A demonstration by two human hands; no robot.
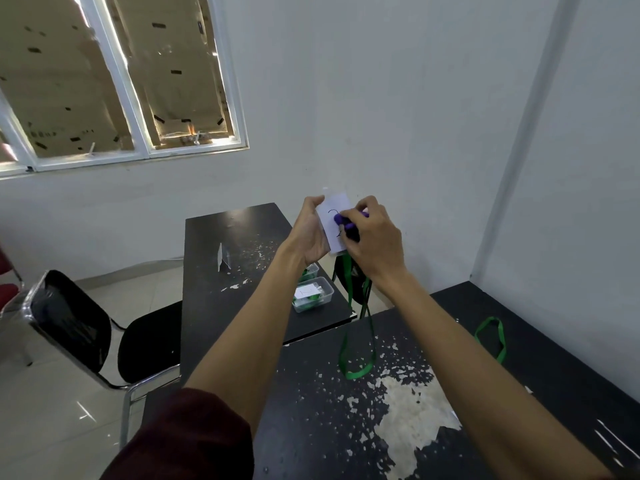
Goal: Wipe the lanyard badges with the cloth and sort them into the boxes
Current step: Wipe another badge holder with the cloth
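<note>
White-walled room (398, 98) with a white-framed window (114, 81) at upper left, panes covered by brown cardboard. Below, two black tabletops with flaking, worn paint: a nearer one (433, 427) bottom right, a farther one (221, 265) set just behind it with a narrow gap between. Black padded chair with chrome frame (86, 334) at left, beside the farther table, pale tiled floor open around it.

Held up in the air over the gap between the tables, in front of the wall: white rectangular lanyard badge (335, 216), roughly upright, gripped along its left edge by the left hand (311, 233), fingers curled round it. Pressed against the badge's face from the right, purple cloth (346, 225) bunched in the closed right hand (375, 242). Both forearms outstretched, dark red sleeve (194, 434) pushed up on the left.

Hanging from the badge, green lanyard strap (356, 358), loop reaching the nearer tabletop. Second green lanyard loop (491, 337) lying at the right. On the farther table's near right corner, two clear plastic boxes (313, 294) holding badges, close to the edge.
</note>
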